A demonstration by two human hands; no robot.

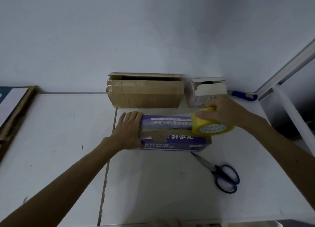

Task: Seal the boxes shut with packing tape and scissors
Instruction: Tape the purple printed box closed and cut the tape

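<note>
A long purple and white box (172,134) lies on the white table in front of me. My left hand (128,129) presses on its left end, with the fingers laid over the top and the thumb at the near side. My right hand (221,111) grips a yellowish roll of packing tape (210,124) at the box's right end. A clear strip of tape runs from the roll along the box top. Blue-handled scissors (221,174) lie on the table to the near right of the box, blades shut.
A brown cardboard box (146,92) with open flaps stands against the wall behind. A small white box (207,92), also open, sits to its right. A blue-handled tool (243,95) lies by the wall. A framed board (13,107) leans at the left.
</note>
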